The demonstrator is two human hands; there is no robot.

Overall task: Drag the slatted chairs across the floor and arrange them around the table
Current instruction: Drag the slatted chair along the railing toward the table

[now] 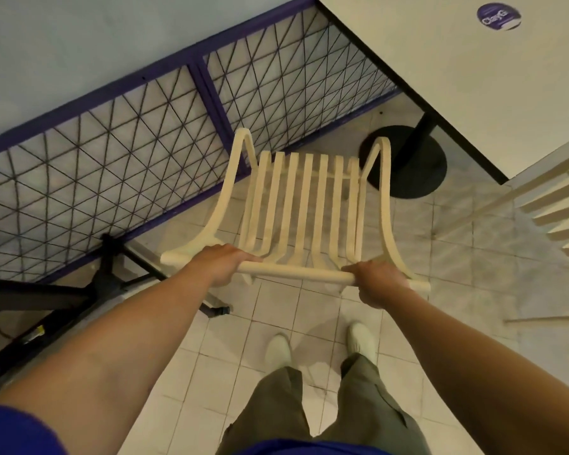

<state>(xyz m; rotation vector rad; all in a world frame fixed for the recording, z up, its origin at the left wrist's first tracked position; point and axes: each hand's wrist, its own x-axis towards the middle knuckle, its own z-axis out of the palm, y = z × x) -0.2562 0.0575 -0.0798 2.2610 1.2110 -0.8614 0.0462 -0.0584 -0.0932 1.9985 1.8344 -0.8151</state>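
A cream slatted chair (304,205) stands on the tiled floor in front of me, seen from above and behind. My left hand (225,262) grips the left part of its top back rail. My right hand (376,284) grips the right part of the same rail. The white table (473,77) with a black edge lies at the upper right, on a black post with a round black base (418,165) just beyond the chair's right armrest. A second slatted chair (555,208) shows partly at the right edge.
A purple-framed wire mesh fence (138,152) runs diagonally along the left, close to the chair's left armrest. A black stand with legs (105,277) sits at the lower left. My feet in white shoes (362,339) are on the tiles behind the chair.
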